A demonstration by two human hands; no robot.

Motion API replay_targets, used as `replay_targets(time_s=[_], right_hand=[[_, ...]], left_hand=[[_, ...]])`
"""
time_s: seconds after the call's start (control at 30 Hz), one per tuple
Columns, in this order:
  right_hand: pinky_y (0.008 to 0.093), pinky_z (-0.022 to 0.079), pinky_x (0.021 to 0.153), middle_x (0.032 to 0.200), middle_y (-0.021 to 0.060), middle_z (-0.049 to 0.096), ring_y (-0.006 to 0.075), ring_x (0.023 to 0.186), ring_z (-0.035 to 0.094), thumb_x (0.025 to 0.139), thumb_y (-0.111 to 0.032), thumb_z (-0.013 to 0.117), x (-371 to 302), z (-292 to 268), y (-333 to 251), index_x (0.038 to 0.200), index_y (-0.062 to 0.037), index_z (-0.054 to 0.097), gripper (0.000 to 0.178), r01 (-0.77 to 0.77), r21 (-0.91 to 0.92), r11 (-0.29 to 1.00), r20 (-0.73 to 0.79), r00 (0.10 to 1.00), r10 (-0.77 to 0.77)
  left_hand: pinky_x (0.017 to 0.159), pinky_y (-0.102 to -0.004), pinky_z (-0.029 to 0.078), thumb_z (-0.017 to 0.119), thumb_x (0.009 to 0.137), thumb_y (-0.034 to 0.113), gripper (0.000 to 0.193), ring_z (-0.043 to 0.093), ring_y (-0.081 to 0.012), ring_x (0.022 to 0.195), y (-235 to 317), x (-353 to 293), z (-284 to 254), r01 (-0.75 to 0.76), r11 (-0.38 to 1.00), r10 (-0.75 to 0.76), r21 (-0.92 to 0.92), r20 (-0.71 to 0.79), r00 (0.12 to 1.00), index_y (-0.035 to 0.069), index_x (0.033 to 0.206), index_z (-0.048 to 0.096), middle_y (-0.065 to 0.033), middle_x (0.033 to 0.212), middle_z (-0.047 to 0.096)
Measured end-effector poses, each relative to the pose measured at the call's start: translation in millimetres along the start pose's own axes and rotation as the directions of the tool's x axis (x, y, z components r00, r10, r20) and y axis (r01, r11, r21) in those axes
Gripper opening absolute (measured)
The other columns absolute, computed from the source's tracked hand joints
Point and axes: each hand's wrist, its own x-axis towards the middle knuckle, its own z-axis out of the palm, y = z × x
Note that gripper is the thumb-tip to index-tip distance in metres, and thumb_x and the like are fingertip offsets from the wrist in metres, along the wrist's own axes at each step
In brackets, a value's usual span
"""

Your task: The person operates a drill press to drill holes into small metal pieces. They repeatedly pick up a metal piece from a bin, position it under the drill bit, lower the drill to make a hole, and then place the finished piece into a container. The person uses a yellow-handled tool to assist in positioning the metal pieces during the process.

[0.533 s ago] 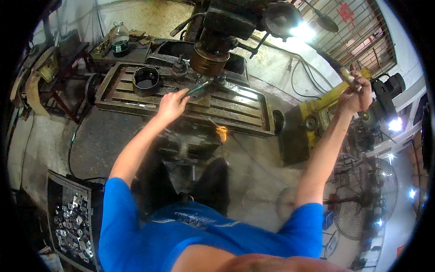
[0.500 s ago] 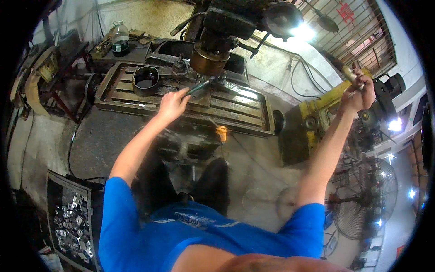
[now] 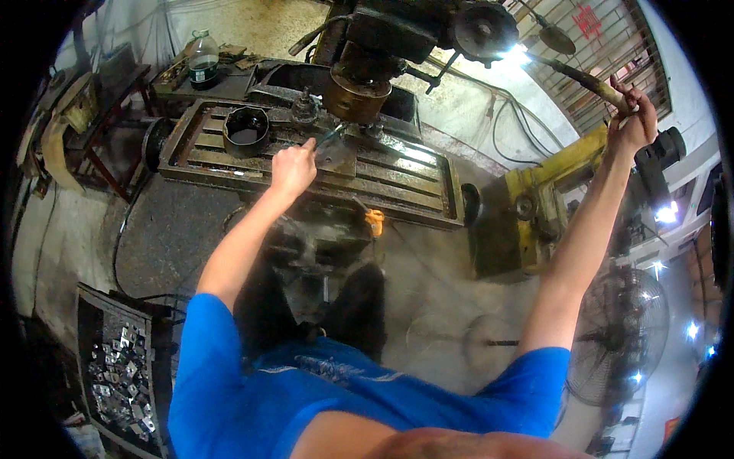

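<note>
My left hand (image 3: 293, 170) is closed round a slim, dark green brush-like tool (image 3: 329, 138). The tool's tip points at the work spot just below the machine's brass-coloured spindle head (image 3: 357, 96); its exact contact there is too small to tell. Up at the right, my right hand (image 3: 636, 122) grips the end of a long lever (image 3: 585, 79) that runs from the round hub (image 3: 485, 34) of the machine. A metal block (image 3: 335, 162) lies on the slotted table (image 3: 417, 186) beside my left hand. Left of that hand stands a tin (image 3: 246, 150) of dark liquid.
A bright lamp shines beside the hub. Below the table sits an orange-yellow thing (image 3: 374, 222). A tray (image 3: 158, 367) of small metal parts is at lower left, a plastic bottle (image 3: 203, 61) at back left. A yellow machine (image 3: 501, 229) and a fan (image 3: 619, 336) stand at right.
My right hand has risen and moved right with the lever, which now shows at a different angle. My left hand has turned slightly, and the tool's tip sits closer under the spindle head.
</note>
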Motion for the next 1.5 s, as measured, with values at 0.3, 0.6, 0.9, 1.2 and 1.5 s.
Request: replay_targets(time_s=[0.3,0.6,0.9,1.2,1.5], right_hand=[[0.0353,0.046,0.083,0.095,0.0157,0.059,0.0236,0.089,0.058,0.082,-0.010,0.049,-26,13,-19,0.101,0.0077,0.054,0.026,0.034,-0.253,0.967,-0.071,0.996,-0.053],[0.0291,0.050,0.065,0.080,0.0109,0.063,0.0174,0.071,0.060,0.068,0.007,0.051,-355,37,-9,0.089,0.0035,0.063,0.024,-0.637,-0.181,0.749,0.044,0.756,0.654],[0.0277,0.039,0.083,0.103,0.0122,0.059,0.0168,0.097,0.052,0.069,-0.010,0.055,-542,56,69,0.112,0.0041,0.055,0.045,-0.985,-0.164,0.047,0.080,0.035,0.996],[0.0303,0.039,0.052,0.062,0.0046,0.050,0.0130,0.056,0.046,0.062,-0.014,0.058,-529,65,78,0.083,0.0015,0.057,0.026,-0.885,-0.310,0.347,0.330,0.242,0.912],[0.0354,0.048,0.062,0.075,0.0108,0.059,0.0282,0.066,0.059,0.056,-0.005,0.058,-455,107,-72,0.114,-0.0049,0.046,0.059,-0.720,-0.460,0.519,0.629,0.148,0.763]], left_hand=[[0.049,-0.0418,0.047,0.057,0.078,0.015,0.028,0.058,-0.0318,0.054,-22,-26,-64,-0.094,0.994,0.100,0.055,-0.133,0.986,0.007,0.104,0.058,-0.0147,0.065,0.058],[0.051,-0.0418,0.045,0.057,0.078,0.011,0.034,0.058,-0.0324,0.059,-106,-26,-85,0.012,0.947,0.008,0.321,-0.062,0.998,0.010,0.112,0.055,-0.0150,0.071,0.056],[0.059,-0.0428,0.047,0.061,0.077,0.020,0.056,0.059,-0.0341,0.072,-99,-33,-110,0.049,0.941,-0.106,0.335,0.153,0.983,0.014,0.128,0.039,-0.0169,0.086,0.057],[0.060,-0.0374,0.048,0.062,0.078,0.023,0.049,0.061,-0.0273,0.069,-17,-79,-97,0.019,0.983,0.052,-0.183,0.377,0.925,0.003,0.120,0.047,-0.0148,0.081,0.063],[0.049,-0.0248,0.051,0.053,0.088,0.029,0.042,0.059,-0.0148,0.059,83,-116,-34,0.796,0.183,0.251,-0.577,0.810,0.530,-0.006,0.110,0.049,-0.0114,0.078,0.060]])
